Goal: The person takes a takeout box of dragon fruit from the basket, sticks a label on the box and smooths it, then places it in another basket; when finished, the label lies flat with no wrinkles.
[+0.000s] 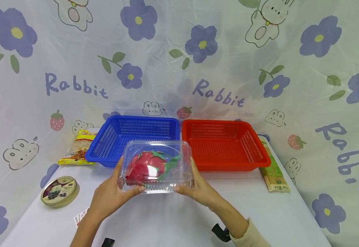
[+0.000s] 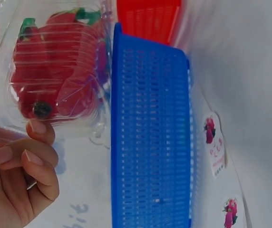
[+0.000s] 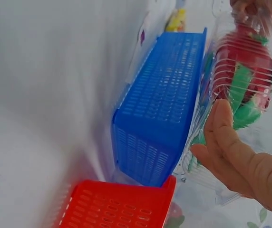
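Both hands hold a clear plastic clamshell box between them, raised above the white table in front of the baskets. Inside it lies a red dragon fruit with green scales, visible through the lid. My left hand grips the box's left end, thumb along the near edge. On the opposite end, my right hand does the same. Fingertips of the left hand touch the box's underside in the left wrist view. From the right wrist view, the right hand's fingers press against its ribbed underside.
Behind the box stand a blue basket and a red basket, side by side. To the left are a yellow food bag, a round tin and a printed card. A green-and-tan packet lies at right.
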The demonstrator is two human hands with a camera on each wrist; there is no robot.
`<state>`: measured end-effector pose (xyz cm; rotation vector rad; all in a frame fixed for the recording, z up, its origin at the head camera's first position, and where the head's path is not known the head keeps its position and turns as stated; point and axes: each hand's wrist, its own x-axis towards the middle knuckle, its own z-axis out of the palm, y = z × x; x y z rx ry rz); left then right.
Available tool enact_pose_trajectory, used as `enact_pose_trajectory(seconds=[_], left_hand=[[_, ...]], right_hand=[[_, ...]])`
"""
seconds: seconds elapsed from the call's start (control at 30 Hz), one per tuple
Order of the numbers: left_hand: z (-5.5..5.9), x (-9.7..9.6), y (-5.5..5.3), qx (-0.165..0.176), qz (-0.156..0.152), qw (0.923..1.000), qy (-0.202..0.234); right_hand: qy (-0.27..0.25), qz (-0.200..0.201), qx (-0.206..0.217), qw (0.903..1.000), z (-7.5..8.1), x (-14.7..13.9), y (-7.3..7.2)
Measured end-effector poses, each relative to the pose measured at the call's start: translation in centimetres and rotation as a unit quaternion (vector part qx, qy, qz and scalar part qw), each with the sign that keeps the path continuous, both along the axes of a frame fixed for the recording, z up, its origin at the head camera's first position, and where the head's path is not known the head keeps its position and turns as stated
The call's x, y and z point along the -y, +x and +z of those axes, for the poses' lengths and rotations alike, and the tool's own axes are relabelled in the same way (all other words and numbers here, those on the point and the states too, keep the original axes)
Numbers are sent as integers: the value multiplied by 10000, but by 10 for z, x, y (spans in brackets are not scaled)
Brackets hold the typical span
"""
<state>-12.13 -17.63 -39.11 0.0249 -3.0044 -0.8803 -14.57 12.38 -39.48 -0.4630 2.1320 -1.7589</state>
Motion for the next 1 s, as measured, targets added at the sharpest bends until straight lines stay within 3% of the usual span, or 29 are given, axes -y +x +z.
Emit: enact_pose_trajectory(seconds=[0.3,0.53,0.8,1.0], left_hand=[[-1,-3,9,6,33,10000,53],[-3,-7,17,-275,55,9996,27],[-1,-7,24,188,74,9998,19],[-6,-9,28,114,101,9999,49]], right_hand=[[32,24,59,10000,-2,-3,8],[-57,32,1,10000,-3,-5,14],[-103,35,5,9999,-4,-5,22],[-82,-14,123,9999,-6,-6,25]])
